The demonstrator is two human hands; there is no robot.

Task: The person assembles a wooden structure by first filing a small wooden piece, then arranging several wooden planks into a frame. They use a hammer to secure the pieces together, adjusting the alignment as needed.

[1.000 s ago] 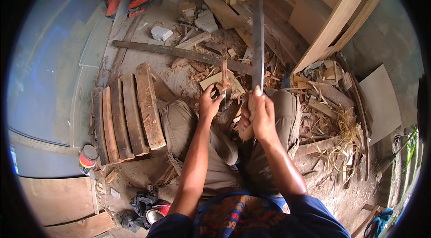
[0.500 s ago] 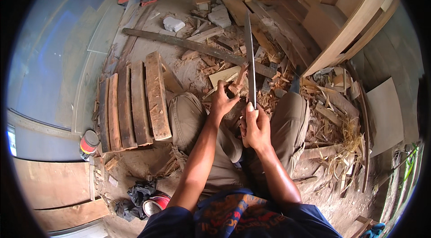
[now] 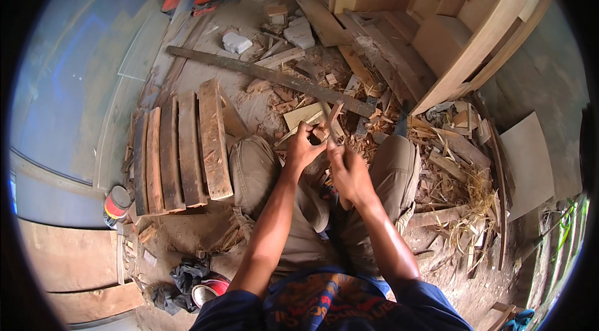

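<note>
My right hand point(image 3: 350, 175) is closed around the handle of a machete point(image 3: 328, 120); its long blade points away from me and is blurred now. In my left hand point(image 3: 302, 150), fingers and thumb curl round a small reddish-brown piece of wood point(image 3: 336, 110). The blade lies close along this wood; whether they touch I cannot tell. Both hands are between my bent knees, above a floor strewn with wood chips point(image 3: 368, 124).
Left of my knee stands a slatted wooden piece point(image 3: 181, 150). A long plank point(image 3: 249, 69) crosses the floor ahead. Wooden furniture frames point(image 3: 480, 38) rise at the far right. Paint cans point(image 3: 117, 201) and a black bag point(image 3: 187, 275) sit at the left. Straw-like shavings point(image 3: 477, 225) lie rightward.
The machete has come from upright, blade raised high, down and left toward the wood in my left hand. My right hand has shifted left and tilted; the left has hardly moved.
</note>
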